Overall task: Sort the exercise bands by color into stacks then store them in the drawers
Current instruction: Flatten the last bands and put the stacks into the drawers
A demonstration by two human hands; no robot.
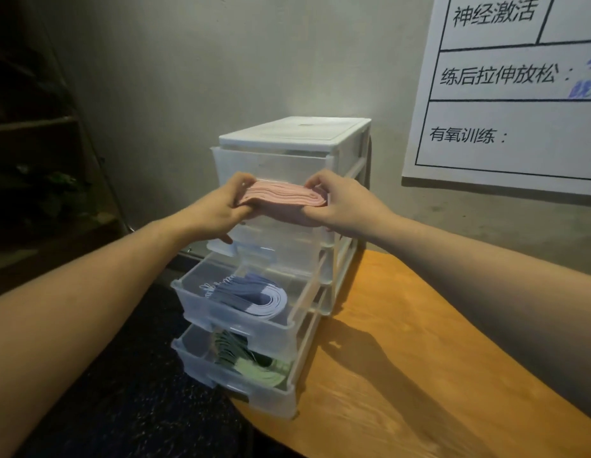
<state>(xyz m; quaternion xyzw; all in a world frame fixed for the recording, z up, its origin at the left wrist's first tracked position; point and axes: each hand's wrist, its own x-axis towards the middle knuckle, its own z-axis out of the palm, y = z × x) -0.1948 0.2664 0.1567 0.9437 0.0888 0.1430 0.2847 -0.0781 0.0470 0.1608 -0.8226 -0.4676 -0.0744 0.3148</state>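
A stack of pink exercise bands (282, 196) hangs in front of the clear plastic drawer unit (294, 133), at the height of its upper drawers. My left hand (218, 208) grips the stack's left end and my right hand (340, 206) grips its right end. Below, a pulled-out drawer (195, 289) holds a stack of blue-purple bands (254, 297). The bottom drawer (201, 361), also pulled out, holds green bands (254, 361). The drawer right under the pink stack is partly hidden by my hands.
The drawer unit stands on the left end of an orange wooden table (419, 375), close to a grey wall. A white board with printed text (519, 94) leans on the wall at the right. Dark floor and a dark shelf lie to the left.
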